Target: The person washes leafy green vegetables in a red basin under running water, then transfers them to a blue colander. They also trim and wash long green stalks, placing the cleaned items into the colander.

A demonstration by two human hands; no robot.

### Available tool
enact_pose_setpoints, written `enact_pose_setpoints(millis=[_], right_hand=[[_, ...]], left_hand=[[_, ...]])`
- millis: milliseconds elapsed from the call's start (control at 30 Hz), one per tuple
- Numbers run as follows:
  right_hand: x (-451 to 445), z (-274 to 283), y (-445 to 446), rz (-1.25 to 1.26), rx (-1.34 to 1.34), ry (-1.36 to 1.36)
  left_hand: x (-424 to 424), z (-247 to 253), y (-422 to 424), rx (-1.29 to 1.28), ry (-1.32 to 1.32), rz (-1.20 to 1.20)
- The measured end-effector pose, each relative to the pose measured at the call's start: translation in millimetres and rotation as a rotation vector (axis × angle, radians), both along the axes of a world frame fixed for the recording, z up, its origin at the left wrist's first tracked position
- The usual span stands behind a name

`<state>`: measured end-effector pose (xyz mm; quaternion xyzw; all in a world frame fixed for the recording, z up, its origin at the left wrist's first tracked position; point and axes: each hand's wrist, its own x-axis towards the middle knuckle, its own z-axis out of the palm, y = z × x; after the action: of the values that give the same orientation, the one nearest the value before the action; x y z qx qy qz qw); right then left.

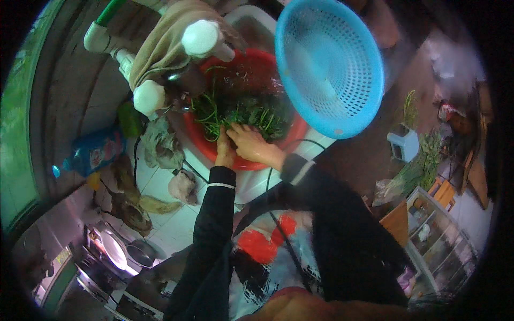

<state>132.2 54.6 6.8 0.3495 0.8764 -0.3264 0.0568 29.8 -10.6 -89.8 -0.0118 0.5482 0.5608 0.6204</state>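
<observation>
Leafy green vegetables (257,116) lie in water in a red plastic basin (192,138), which stands in a white sink (251,192). My left hand (225,148) is at the near side of the basin, its fingers at the stems; whether it grips them is hidden. Beside it, my right hand (251,142) rests on the greens with its fingertips among the leaves. The two hands are close together. A blue plastic colander (329,68) is tilted at the right rim of the basin.
White pipe fittings (148,97) with a brown cloth (164,44) over them stand at the upper left. A blue bottle (98,151), grey rags (161,142) and a frying pan (140,252) are on the left. A blue stool (402,144) and more greens (427,160) are at the right.
</observation>
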Motion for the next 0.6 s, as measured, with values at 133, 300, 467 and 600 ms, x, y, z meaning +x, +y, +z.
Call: enact_pose_setpoints(millis=[133,300,467,600], right_hand=[[21,10,45,-0.478,-0.008,0.329],[-10,-78,119,-0.62,0.118,0.411],[-43,-105,67,-0.49,-0.074,0.427],[-47,-102,64,-0.355,-0.25,0.09]], left_hand=[[29,56,25,-0.217,0.228,0.21],[27,15,20,-0.255,0.328,0.216],[15,-15,13,-0.111,0.205,0.172],[14,0,24,-0.156,0.107,0.116]])
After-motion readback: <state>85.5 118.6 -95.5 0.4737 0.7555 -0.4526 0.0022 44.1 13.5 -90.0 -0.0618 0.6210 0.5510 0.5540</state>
